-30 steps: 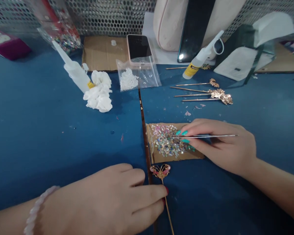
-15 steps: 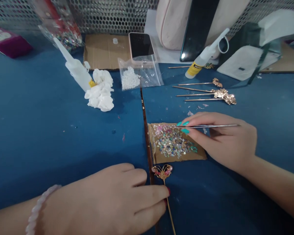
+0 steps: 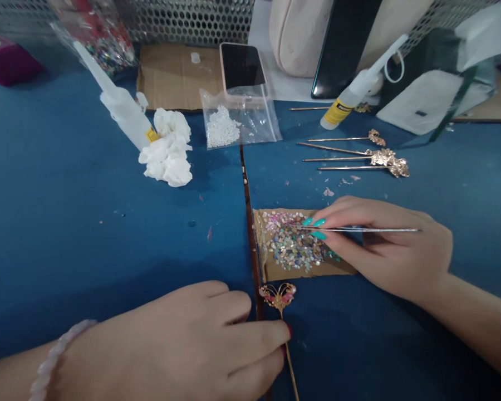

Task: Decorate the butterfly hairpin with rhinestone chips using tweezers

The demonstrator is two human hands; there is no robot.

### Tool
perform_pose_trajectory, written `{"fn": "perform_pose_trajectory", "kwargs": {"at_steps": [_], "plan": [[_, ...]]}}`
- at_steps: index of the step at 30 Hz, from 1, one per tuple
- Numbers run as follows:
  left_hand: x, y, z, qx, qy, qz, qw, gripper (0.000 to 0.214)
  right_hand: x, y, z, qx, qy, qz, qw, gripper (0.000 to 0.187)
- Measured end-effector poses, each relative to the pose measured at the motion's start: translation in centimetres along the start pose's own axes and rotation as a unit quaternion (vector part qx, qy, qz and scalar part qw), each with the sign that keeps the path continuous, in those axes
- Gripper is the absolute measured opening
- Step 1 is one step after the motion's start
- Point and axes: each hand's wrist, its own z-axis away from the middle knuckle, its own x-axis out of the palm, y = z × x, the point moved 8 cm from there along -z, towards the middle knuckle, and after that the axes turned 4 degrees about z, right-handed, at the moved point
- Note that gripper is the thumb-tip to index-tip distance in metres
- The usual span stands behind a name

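My right hand (image 3: 384,245) pinches thin metal tweezers (image 3: 359,229), whose tips reach left over a pile of small coloured stone chips (image 3: 290,245) on a piece of brown cardboard (image 3: 275,272). My left hand (image 3: 179,345) lies low at the front with its fingers pressed on the stem of a gold butterfly hairpin (image 3: 279,296), which lies on the blue table just below the cardboard. A pale bead bracelet (image 3: 50,362) circles my left wrist.
Several gold hairpins (image 3: 359,156) lie at the back right. Two white glue bottles (image 3: 121,108) (image 3: 359,89), crumpled white tissue (image 3: 169,147), a clear bag of white beads (image 3: 237,125), a phone (image 3: 242,67) and a pink pouch (image 3: 296,33) sit further back.
My right hand with the tweezers moved up off the chips, then came back down over the pile. The left hand stayed on the hairpin stem.
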Motion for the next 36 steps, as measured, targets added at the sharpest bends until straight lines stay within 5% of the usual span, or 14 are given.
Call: {"fn": "perform_pose_trajectory", "kwargs": {"at_steps": [36], "plan": [[-0.39,-0.03,-0.13,0.002,0.025,-0.003,1.000,0.025,0.34,-0.69,-0.57,-0.032,0.011,0.018,0.999,0.012]]}}
